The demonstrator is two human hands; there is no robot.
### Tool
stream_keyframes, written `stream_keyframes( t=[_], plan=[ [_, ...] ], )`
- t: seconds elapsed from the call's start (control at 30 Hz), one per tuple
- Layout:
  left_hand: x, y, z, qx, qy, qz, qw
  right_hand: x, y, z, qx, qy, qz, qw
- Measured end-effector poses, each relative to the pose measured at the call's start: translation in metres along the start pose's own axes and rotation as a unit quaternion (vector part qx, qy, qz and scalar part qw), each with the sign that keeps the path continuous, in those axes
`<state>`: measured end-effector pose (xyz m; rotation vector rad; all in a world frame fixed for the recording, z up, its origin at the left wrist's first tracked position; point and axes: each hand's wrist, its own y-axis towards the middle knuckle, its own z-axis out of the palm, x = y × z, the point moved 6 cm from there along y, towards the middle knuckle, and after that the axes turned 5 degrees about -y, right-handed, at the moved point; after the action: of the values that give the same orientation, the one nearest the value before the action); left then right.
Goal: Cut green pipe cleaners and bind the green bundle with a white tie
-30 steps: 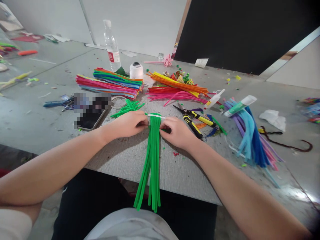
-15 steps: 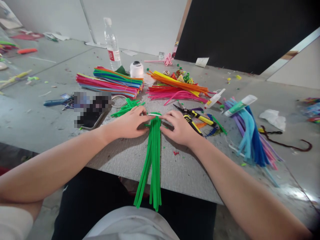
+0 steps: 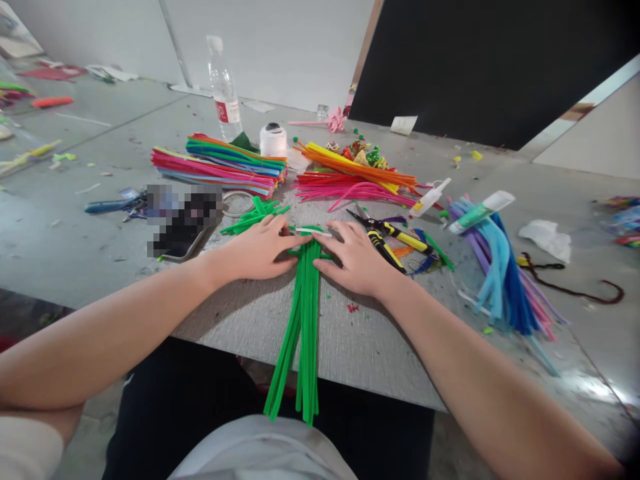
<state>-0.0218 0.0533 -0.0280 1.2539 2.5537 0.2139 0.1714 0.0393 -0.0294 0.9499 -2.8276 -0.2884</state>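
Note:
A bundle of long green pipe cleaners (image 3: pixel 309 300) lies on the table, its lower ends hanging past the front edge toward my lap. At its top, a thin white strip (image 3: pixel 306 230) runs crosswise. My left hand (image 3: pixel 263 248) presses the bundle's upper end from the left with bent thumb and fingers. From the right, my right hand (image 3: pixel 356 257) grips the same end, its fingertips reaching over the green stems and meeting the left fingertips. Short green pieces (image 3: pixel 255 215) lie just beyond my left hand. Yellow-and-black pliers (image 3: pixel 385 240) rest beside my right hand.
Multicoloured pipe cleaner bundles (image 3: pixel 220 163) and orange and pink ones (image 3: pixel 355 177) lie behind. A bottle (image 3: pixel 223 93) stands at the back. Left is a phone (image 3: pixel 187 227); right are blue and purple pipe cleaners (image 3: pixel 500 267), a glue tube (image 3: pixel 483 211) and brown wire (image 3: pixel 575 287).
My right hand has shifted slightly left, its fingers now farther over the bundle's top. The bundle's lower ends have swung a little to the left.

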Motion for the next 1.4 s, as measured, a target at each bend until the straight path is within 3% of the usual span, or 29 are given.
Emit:
stream_keyframes(
  t=[0.17,0.33,0.5,0.7,0.97,1.13,1.23,1.4],
  plan=[
    [0.004,0.002,0.004,0.023,-0.006,-0.006,1.0,-0.012,-0.003,0.005,0.031,0.003,0.004,1.0],
    [-0.001,-0.001,-0.002,0.01,-0.016,-0.002,1.0,-0.027,0.003,0.004,0.017,0.066,-0.004,0.998],
    [-0.014,-0.004,-0.003,0.029,0.009,-0.009,1.0,-0.048,0.039,-0.004,-0.043,0.083,0.044,0.995],
    [-0.016,-0.005,0.005,0.084,0.041,-0.041,0.995,-0.051,0.078,0.023,-0.015,0.071,0.043,0.996],
    [-0.023,-0.006,0.003,0.104,0.023,-0.022,0.994,-0.048,0.067,0.031,-0.036,0.055,0.039,0.997],
    [-0.024,-0.008,0.003,0.088,-0.006,-0.004,0.996,-0.04,0.066,0.028,-0.016,0.021,0.02,0.999],
    [-0.018,-0.007,0.0,0.051,-0.05,-0.005,0.997,-0.037,0.066,0.027,-0.015,0.014,0.012,1.0],
    [0.0,0.0,-0.004,-0.008,-0.141,-0.061,0.988,-0.036,0.066,0.03,-0.012,0.011,0.011,1.0]
  ],
)
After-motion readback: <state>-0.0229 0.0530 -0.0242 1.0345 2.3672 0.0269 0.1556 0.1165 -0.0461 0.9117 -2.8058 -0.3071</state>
